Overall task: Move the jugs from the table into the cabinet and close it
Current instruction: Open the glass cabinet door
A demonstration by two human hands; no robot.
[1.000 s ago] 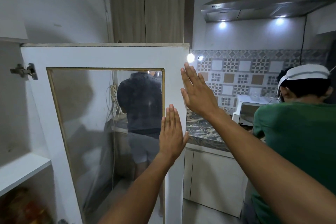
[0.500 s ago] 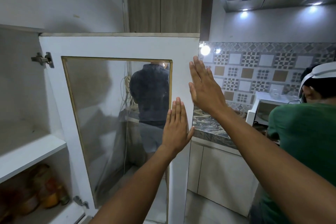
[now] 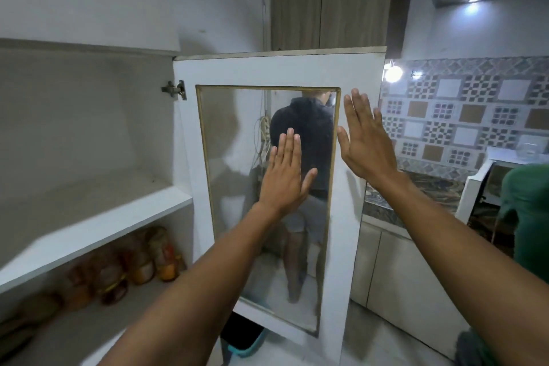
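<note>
A white cabinet door (image 3: 347, 217) with a gold-edged glass pane stands part open, hinged at its left side. My left hand (image 3: 285, 178) lies flat on the glass, fingers together and pointing up. My right hand (image 3: 365, 142) is flat against the door's right frame, fingers spread. Both hands hold nothing. The cabinet's upper shelf (image 3: 98, 226) on the left is bare. Blurred orange and brown jars (image 3: 142, 261) stand on the lower shelf. I cannot tell whether any of them is a jug.
A person in a green shirt (image 3: 525, 217) stands close at the right edge. Behind the door are a marble counter (image 3: 416, 193) with white base cabinets and a patterned tile wall. Another person in dark clothes shows through the glass. A teal-rimmed bin (image 3: 246, 342) sits below the door.
The view has swung left, showing more of the cabinet's inside. The door has turned toward the cabinet, and my left hand has slid from the frame onto the glass.
</note>
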